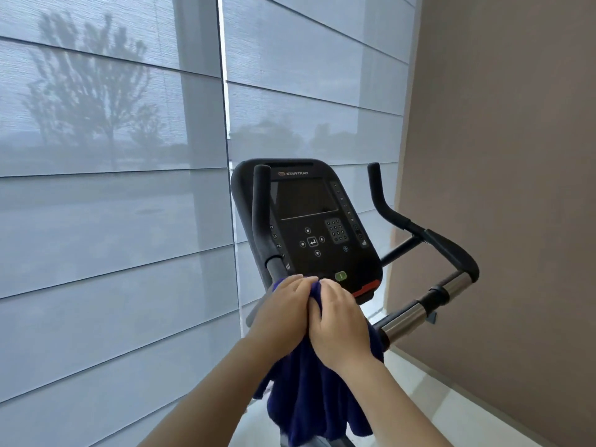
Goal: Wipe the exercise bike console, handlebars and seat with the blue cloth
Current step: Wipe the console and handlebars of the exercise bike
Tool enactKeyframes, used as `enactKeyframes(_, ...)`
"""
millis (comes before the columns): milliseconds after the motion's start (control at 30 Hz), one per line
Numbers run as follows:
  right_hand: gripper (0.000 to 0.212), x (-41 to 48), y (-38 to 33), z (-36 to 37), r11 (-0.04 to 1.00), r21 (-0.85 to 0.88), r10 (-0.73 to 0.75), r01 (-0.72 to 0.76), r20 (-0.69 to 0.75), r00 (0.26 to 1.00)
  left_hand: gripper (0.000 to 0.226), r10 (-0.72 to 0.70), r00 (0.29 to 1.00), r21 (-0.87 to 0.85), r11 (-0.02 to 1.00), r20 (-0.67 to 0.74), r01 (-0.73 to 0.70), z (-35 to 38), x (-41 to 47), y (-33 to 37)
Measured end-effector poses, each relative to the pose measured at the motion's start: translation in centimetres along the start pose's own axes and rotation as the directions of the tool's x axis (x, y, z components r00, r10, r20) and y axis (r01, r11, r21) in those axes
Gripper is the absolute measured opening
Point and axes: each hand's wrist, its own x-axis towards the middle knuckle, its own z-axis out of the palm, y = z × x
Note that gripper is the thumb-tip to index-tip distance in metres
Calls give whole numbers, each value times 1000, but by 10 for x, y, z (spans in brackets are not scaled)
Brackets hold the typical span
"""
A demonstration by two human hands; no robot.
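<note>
Window blinds (113, 221): fill the space left of and behind the console.
Wall (500, 156): plain, to the right of the console.
Handlebars (451, 250): black grips rising on both sides of the console, with a chromed bar running low to its right.
Console (309, 201): dark screen and keypad, tilted toward the viewer.
Blue cloth (309, 391): bunched at the console's lower edge, the rest hanging loose below it.
Right hand (342, 324): just under the console, fingers curled into the cloth.
Left hand (283, 304): touching the right hand, below the console's lower left corner, fingers likewise gripping the gathered cloth.
Seat: out of view.
Handling: the cloth looks soft, light and limp. It is probably best held by the bunched top, folded into a pad.
</note>
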Motion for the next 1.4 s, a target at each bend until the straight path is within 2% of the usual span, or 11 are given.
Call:
enactKeyframes(100, 23, -3, 2, 8, 998, -55, -14, 10, -56, 998, 38, 84, 995, -13, 996, 47, -83, 7, 0, -19)
enactKeyframes(367, 26, -13, 0, 15, 998, -45, 35, -44, -189, 981, 38, 278, 958, -123, 955, 65, -269, 0, -4, -40)
enactKeyframes(533, 33, -38, -14, 26, 928, -325, 50, -181, -371, 927, 45, 384, 912, -97, 923, 143, -373, -5, -4, -55)
enactKeyframes(600, 38, -45, -20, 31, 906, -385, 44, -174, -323, 945, 48, 432, 883, -80, 902, 183, -424, -7, -1, -64)
enactKeyframes(700, 49, -41, -20, 38, 871, -448, 108, -202, -225, 968, 53, 512, 831, -18, 853, 217, -521, -8, 6, -73)
enactKeyframes(800, 59, -30, -16, 36, 871, -439, 174, -222, -147, 974, 52, 566, 792, 23, 810, 228, -586, -4, 16, -75)
enactKeyframes(900, 64, -24, -13, 30, 894, -385, 186, -229, -146, 972, 54, 546, 812, 6, 829, 206, -559, 0, 24, -71)
enactKeyframes(1033, 51, -20, -17, 29, 910, -318, 218, -268, -184, 958, 45, 512, 843, -2, 855, 165, -519, -2, 18, -63)
enactKeyframes(1167, 41, -31, -25, 33, 902, -362, 148, -234, -251, 957, 49, 545, 822, -11, 834, 164, -551, -10, 2, -65)
enactKeyframes(1300, 49, -47, -27, 37, 887, -415, 127, -203, -204, 971, 52, 548, 811, 13, 827, 204, -562, -12, -8, -73)
enactKeyframes(1400, 54, -40, -23, 30, 888, -403, 191, -224, -122, 974, 49, 514, 817, 11, 845, 261, -535, -8, -2, -72)
